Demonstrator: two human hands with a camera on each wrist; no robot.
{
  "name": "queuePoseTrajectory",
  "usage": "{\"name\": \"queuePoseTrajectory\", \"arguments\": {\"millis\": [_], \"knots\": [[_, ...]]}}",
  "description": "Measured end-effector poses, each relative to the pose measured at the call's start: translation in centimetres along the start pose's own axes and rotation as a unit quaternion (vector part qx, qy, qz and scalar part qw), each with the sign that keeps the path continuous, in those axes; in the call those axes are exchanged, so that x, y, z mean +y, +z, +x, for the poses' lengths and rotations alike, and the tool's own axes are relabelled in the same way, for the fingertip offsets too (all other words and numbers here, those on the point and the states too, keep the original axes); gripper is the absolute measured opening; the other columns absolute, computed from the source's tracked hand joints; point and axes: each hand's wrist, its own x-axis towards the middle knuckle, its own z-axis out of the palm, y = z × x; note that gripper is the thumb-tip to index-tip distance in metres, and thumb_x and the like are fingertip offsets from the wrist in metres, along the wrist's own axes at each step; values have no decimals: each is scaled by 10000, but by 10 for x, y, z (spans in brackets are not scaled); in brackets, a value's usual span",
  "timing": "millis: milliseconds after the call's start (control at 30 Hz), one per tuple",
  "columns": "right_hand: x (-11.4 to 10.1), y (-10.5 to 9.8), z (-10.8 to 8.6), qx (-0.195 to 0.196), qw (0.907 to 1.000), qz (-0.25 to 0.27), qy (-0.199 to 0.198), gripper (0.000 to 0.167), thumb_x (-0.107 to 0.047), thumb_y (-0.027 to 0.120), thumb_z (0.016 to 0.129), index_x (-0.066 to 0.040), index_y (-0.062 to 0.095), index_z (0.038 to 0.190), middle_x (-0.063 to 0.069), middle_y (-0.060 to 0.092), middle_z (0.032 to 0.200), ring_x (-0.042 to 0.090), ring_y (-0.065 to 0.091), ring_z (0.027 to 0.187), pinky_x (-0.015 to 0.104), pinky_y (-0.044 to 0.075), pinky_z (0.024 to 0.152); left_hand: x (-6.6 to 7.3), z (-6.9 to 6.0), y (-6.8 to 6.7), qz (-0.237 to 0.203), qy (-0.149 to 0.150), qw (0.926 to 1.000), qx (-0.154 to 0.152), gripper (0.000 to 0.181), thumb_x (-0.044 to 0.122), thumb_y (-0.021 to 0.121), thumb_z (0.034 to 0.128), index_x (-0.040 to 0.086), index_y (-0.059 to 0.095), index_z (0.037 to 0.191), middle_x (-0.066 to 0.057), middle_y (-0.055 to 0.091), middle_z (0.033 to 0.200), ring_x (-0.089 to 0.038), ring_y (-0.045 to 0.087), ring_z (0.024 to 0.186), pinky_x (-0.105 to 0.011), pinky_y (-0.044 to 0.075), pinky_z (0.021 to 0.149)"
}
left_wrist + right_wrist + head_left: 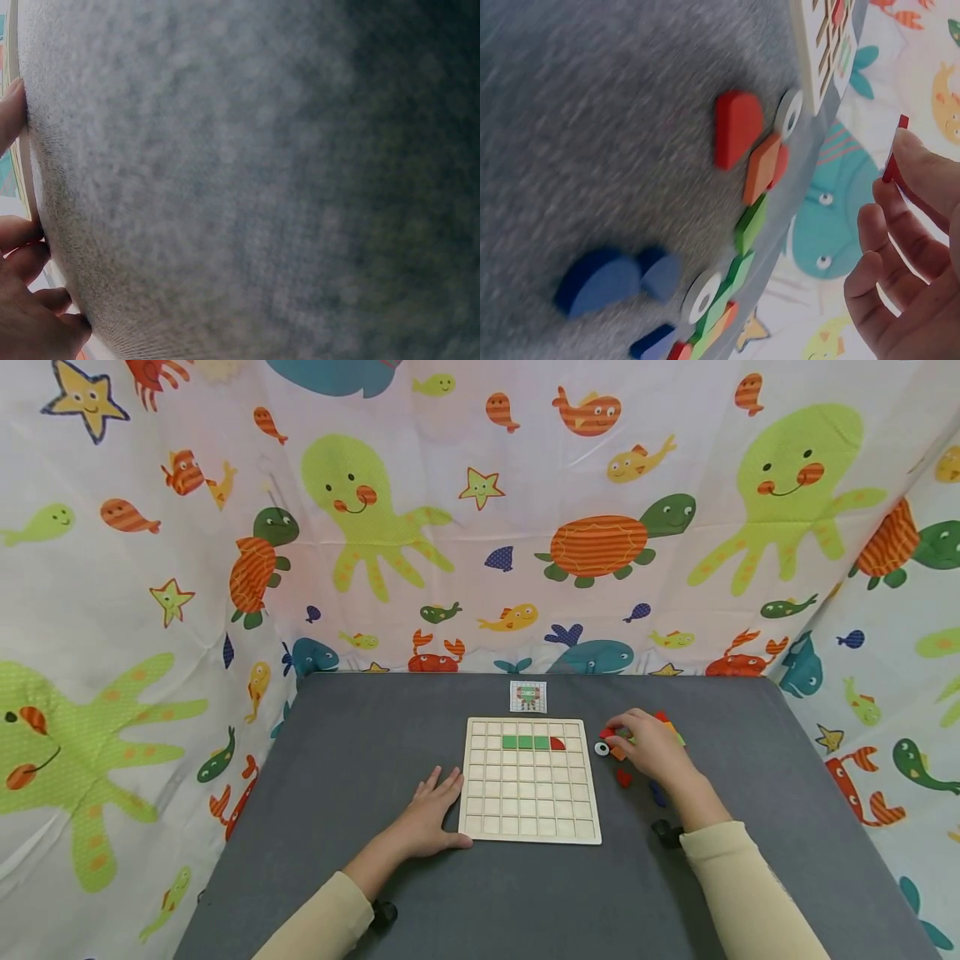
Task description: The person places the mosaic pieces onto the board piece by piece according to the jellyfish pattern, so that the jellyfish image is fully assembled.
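Observation:
My left hand (427, 818) rests at the left edge of a pale wooden grid board (529, 810), fingers spread and thumb at the lower left corner. In the left wrist view, fingertips (11, 116) touch the board's edge. On the board, three green squares (526, 742) sit in a row with a red rounded piece (557, 744) at their right end. My right hand (652, 747) is raised over loose pieces right of the board. It pinches a thin red piece (892, 154) between thumb and finger; its full outline is hidden.
Loose on the grey table (525, 902) lie a red piece (736, 129), white rings (789, 114), an orange piece (763, 169), green pieces (750, 225) and blue pieces (600, 283). Behind the board lies a small pattern card (528, 697). A sea-animal curtain (465, 443) borders the table.

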Motion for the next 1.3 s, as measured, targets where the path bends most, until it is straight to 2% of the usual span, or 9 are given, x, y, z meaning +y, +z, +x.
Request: {"name": "queuePoseTrajectory", "arguments": {"millis": [267,567,933,1133,1300], "knots": [[-25,6,13,-118,9998,128,-105,250,-215,738,939,-92,737,1157,133,665,1132,288,630,945,483,557,819,-2,0,1,-6,50,10000,-11,1088,525,806,816,103,208,1622,-62,142,1699,-368,-2,1570,-620,111,1232],[-48,14,24,-143,9984,119,-534,250,-214,739,938,-90,746,1155,97,677,1102,224,605,868,415,549,738,-4,1,1,22,89,10000,32,1092,526,809,813,93,214,1619,-65,155,1696,-366,9,1570,-619,122,1231],[-61,25,35,-340,9966,103,-750,243,-214,722,952,-98,743,1165,91,682,1143,256,652,961,430,570,782,-4,1,2,15,36,10000,27,1092,533,808,809,106,215,1621,-46,152,1698,-346,1,1574,-602,122,1237],[-71,31,41,-441,9966,128,-682,251,-225,708,965,-117,738,1190,72,675,1162,264,654,1030,448,570,840,-3,1,0,2,51,10000,44,1094,519,818,805,88,223,1616,-57,158,1696,-361,10,1571,-610,122,1234],[-79,34,44,-527,9955,125,-781,253,-213,701,970,-118,730,1202,82,667,1172,269,657,1028,450,571,825,-1,0,0,2,66,10000,48,1091,515,817,808,87,223,1616,-62,162,1695,-366,15,1571,-611,123,1233]]}}
